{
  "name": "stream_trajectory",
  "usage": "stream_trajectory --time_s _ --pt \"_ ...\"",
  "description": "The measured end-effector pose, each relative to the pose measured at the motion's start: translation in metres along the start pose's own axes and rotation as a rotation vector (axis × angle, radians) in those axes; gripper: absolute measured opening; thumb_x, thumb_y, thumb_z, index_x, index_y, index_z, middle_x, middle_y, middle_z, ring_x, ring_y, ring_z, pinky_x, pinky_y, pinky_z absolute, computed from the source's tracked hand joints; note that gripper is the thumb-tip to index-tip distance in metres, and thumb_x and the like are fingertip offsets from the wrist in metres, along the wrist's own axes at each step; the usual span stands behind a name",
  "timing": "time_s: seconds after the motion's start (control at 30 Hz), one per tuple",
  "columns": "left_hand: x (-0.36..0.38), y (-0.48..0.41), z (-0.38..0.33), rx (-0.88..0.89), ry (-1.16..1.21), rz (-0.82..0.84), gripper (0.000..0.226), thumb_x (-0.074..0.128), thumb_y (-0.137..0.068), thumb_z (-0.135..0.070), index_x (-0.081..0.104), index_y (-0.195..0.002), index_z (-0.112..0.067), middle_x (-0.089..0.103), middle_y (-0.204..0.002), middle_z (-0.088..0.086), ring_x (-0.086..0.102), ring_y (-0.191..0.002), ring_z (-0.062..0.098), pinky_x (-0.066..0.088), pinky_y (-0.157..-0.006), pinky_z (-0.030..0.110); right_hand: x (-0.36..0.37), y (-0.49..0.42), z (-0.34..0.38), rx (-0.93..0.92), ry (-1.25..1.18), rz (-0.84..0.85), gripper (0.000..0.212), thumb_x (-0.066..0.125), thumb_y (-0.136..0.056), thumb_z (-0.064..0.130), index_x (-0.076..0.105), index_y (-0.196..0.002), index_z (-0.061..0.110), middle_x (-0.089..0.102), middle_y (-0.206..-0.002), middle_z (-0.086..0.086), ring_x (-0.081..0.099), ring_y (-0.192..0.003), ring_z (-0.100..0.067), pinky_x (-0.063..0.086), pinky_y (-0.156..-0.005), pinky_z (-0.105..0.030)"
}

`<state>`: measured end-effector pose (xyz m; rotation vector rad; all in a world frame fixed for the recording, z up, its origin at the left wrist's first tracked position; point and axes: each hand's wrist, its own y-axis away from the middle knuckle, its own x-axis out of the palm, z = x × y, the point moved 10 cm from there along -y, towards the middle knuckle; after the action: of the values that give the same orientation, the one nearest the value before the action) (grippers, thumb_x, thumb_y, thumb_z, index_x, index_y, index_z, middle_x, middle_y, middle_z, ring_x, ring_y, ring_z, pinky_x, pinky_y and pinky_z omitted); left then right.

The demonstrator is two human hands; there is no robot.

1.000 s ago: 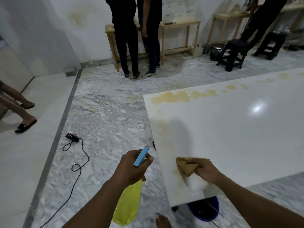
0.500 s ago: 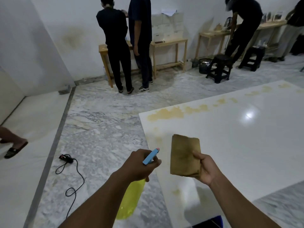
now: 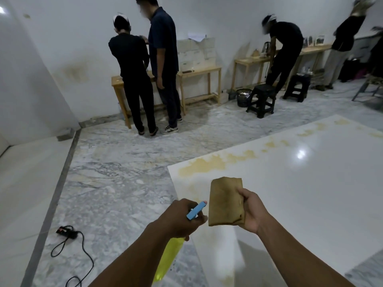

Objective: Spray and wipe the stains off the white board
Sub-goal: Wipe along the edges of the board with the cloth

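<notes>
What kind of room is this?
Probably a workshop or training room: a big stained white board lying flat, wooden tables along the wall, and people working at them.

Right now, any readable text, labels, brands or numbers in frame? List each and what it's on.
None can be read.
Spray bottle in the left hand: no label visible.
Cloth in the right hand: plain.
White boxes on the wooden table: markings too small and blurred.
Framed pictures on the far shelf: blurred.

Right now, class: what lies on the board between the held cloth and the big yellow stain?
In the head view, only faintly stained white board separates the cloth from the yellow stain.
</notes>
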<state>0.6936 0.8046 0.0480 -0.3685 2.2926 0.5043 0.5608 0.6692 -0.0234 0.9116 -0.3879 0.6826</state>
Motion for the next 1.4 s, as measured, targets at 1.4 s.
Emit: stream_trajectory --time_s 1.4 --pt "-0.103 -0.128 0.102 0.202 -0.106 0.153 0.045 0.072 -0.09 -0.044 0.066 -0.086 0.0 0.073 -0.084 0.026 0.072 -0.063 0.038 0.061 -0.071 0.052 0.109 -0.132 -0.005 -0.102 0.031 -0.232 0.038 0.052 -0.089 0.02 0.063 -0.121 0.004 0.07 -0.117 -0.021 0.067 -0.105 -0.04 0.055 -0.086 -0.051"
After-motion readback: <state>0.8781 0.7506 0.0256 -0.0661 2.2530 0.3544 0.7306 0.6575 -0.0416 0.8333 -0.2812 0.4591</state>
